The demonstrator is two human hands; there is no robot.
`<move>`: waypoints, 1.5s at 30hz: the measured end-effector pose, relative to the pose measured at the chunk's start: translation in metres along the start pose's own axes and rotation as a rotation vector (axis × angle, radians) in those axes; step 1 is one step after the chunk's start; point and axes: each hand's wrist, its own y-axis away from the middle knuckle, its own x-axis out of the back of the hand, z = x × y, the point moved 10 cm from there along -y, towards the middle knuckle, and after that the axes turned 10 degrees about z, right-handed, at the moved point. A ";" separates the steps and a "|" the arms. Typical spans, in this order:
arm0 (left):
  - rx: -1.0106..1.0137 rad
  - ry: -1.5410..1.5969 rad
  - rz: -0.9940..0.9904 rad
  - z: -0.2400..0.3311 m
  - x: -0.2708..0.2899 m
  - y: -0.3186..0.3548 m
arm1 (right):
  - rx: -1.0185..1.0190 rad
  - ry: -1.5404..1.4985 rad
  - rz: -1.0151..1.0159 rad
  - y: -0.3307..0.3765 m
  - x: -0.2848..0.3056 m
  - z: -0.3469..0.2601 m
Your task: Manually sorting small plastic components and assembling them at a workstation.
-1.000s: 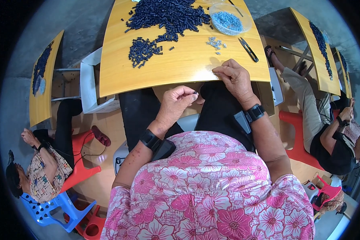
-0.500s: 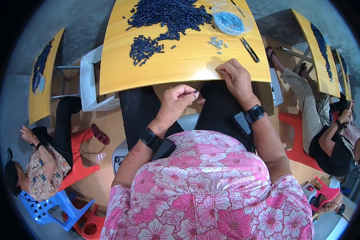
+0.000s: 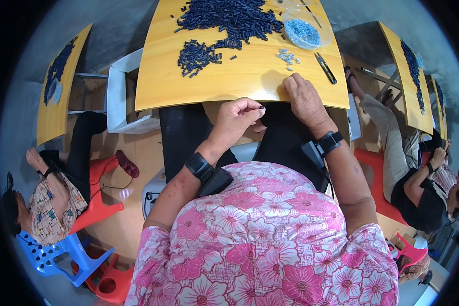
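Observation:
At the near edge of the yellow table, my left hand pinches a small dark cylindrical piece between thumb and finger. To its right, my right hand is raised by the same edge, fingers curled together; what they hold, if anything, is hidden. Beyond the hands lie a large heap of dark blue-black short cylinders and a smaller pile of them. A few small clear-silvery pieces lie loose in front of a clear round bowl of light blue pieces.
Black thread snips lie near the table's right side. A white box stands below its left edge. People sit on red stools at other tables on both sides. Beside the left person is a blue stool.
The whole view has shifted, so the table appears higher and farther right. My right hand has turned slightly, its fingertips pointing more away. My left hand keeps the same pinch.

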 end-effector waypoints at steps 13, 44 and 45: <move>-0.079 -0.090 0.059 0.022 0.016 0.011 | -0.307 -0.572 -0.206 -0.009 0.002 -0.060; -0.186 -0.127 0.093 0.027 0.022 0.020 | 0.059 -0.397 -0.187 -0.023 0.016 -0.097; -0.188 -0.127 0.093 0.029 0.021 0.021 | 0.040 -0.384 -0.226 -0.023 0.013 -0.094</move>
